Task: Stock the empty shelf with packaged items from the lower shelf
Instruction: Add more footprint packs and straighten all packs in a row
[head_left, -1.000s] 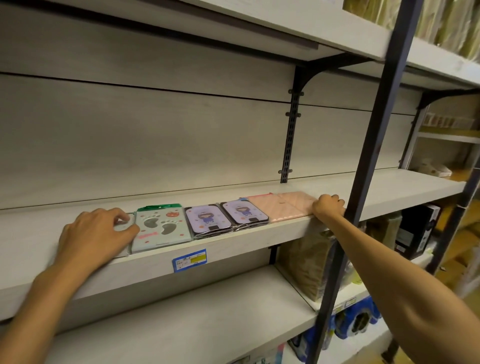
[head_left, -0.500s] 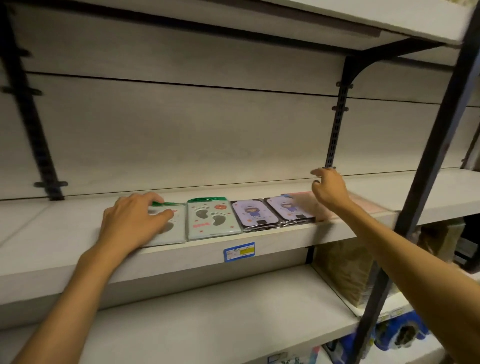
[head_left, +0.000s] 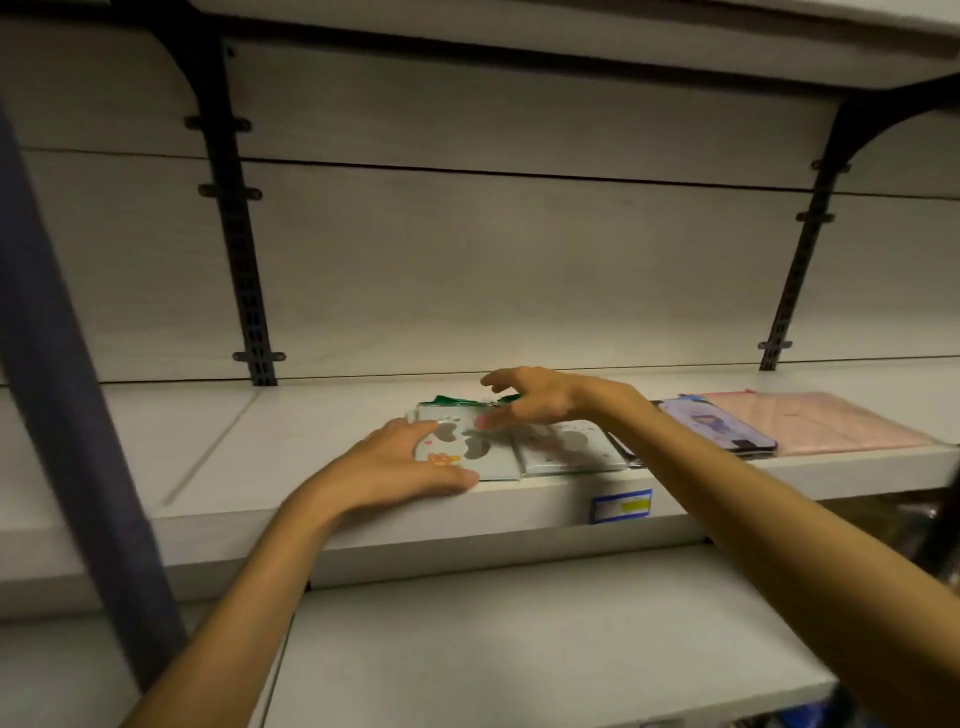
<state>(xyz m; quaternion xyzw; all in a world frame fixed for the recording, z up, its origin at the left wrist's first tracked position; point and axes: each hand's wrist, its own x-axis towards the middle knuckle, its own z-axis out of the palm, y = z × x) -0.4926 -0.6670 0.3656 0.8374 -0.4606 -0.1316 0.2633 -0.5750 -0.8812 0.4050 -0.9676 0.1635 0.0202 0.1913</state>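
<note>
Left hand (head_left: 402, 465) lies on the shelf board (head_left: 270, 441) at the left edge of the leftmost mint-green packet (head_left: 465, 449). Thumb along the packet's near edge, index finger reaching over its far left corner; fingers spread and mostly straight, touching the packet, not clearly wrapped round it.

Right hand (head_left: 535, 397) hovers over the far end of the same packet, arm crossing in from the right. Fingers loosely curved and spread, tips pointing left, holding nothing; whether they touch the packet cannot be told (motion blur here).

Row of packaged items along the front of the shelf, lying flat:
- mint-green packet with grey footprint shapes and a green header, leftmost, between the two hands.
- second mint-green packet (head_left: 569, 449) just beside it on the right, edges touching or nearly so, partly under the right wrist.
- purple packet (head_left: 719, 428) with a small figure print, beyond the right forearm; a dark-edged piece shows between it and the green one, mostly hidden by the arm.
- pink flat pack (head_left: 810, 421) at the right end, touching the purple one.

Blue-and-yellow price tag (head_left: 621, 505) on the shelf's front lip, below the second green packet. Lower shelf (head_left: 519, 639) beneath the forearms. Dark upright post (head_left: 67, 395) at left foreground; black slotted brackets (head_left: 241, 234) on the back panel.
</note>
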